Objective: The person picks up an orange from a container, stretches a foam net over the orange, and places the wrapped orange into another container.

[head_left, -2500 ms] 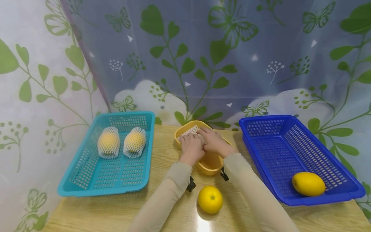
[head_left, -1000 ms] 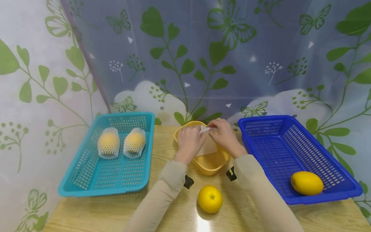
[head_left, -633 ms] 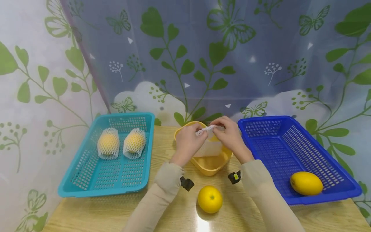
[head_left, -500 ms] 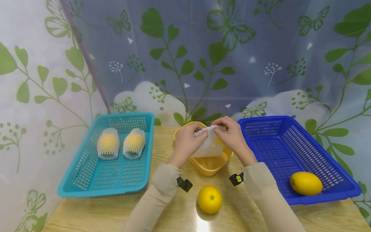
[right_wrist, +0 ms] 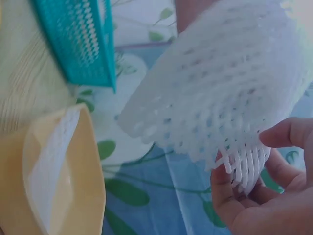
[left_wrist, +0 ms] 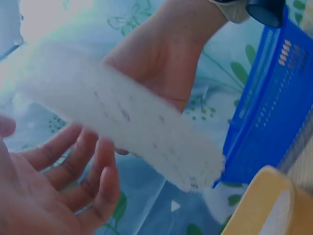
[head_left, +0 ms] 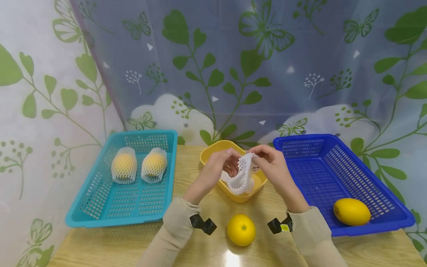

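Note:
A white foam fruit net (head_left: 241, 180) hangs above a yellow container (head_left: 237, 198). My right hand (head_left: 277, 168) pinches its upper edge between thumb and fingers, as the right wrist view also shows with the net (right_wrist: 210, 93) spread out. Beside the net is my left hand (head_left: 213, 170); in the left wrist view its fingers (left_wrist: 85, 161) are loosely bent and grip nothing. Another piece of white netting (right_wrist: 54, 166) lies inside the container. A round yellow fruit (head_left: 241, 230) sits on the table between my forearms.
On the left stands a teal basket (head_left: 121, 222) holding two yellow fruits in foam nets (head_left: 124, 165). To the right, a blue basket (head_left: 310, 174) contains an oval yellow fruit (head_left: 351, 211). A patterned cloth (head_left: 213, 74) hangs behind the wooden table (head_left: 190, 178).
Both hands have drawn the net up out of the container. From being stretched between both hands, it now hangs from the right hand. My left hand has let go of its edge.

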`<control>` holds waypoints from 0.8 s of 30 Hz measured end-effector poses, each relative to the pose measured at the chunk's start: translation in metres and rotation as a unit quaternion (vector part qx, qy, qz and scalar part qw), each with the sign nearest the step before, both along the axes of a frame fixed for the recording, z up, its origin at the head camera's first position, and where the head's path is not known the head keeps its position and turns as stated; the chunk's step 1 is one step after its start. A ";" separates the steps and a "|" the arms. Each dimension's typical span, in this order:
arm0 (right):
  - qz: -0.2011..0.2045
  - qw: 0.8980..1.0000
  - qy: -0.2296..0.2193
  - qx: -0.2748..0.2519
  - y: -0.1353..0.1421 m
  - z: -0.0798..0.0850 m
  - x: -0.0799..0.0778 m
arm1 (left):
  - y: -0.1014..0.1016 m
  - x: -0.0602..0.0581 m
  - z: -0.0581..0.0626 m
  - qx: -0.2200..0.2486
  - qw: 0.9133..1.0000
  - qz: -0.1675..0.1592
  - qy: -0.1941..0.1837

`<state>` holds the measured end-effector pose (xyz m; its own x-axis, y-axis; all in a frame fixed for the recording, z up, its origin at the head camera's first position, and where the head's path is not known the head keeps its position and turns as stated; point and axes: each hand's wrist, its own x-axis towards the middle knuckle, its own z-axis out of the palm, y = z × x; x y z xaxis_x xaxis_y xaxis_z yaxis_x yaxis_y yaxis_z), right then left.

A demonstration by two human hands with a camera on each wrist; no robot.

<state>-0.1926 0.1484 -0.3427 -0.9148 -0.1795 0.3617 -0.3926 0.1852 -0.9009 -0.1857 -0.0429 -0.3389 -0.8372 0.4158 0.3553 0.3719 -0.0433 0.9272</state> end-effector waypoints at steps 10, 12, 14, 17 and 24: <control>0.024 0.993 -0.091 -0.078 -0.002 -0.003 0.033 | 0.006 0.024 -0.012 0.053 0.996 -0.074 -0.013; 0.021 0.989 -0.118 -0.087 -0.003 -0.006 0.039 | 0.007 0.029 -0.017 0.059 0.996 -0.062 -0.012; 0.022 0.984 -0.145 -0.102 -0.005 -0.007 0.044 | 0.008 0.034 -0.022 0.068 0.996 -0.048 -0.017; 0.027 0.976 -0.172 -0.134 -0.007 -0.009 0.053 | 0.011 0.041 -0.028 0.078 0.996 -0.021 -0.029; 0.048 0.966 -0.183 -0.176 -0.012 -0.011 0.070 | 0.015 0.057 -0.038 0.050 0.991 0.031 -0.122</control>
<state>-0.1230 0.1364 -0.3541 -0.9782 -0.1950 0.0711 -0.0356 -0.1796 -0.9831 -0.1288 -0.0276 -0.3771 -0.9261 0.3335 0.1762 0.1425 -0.1230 0.9821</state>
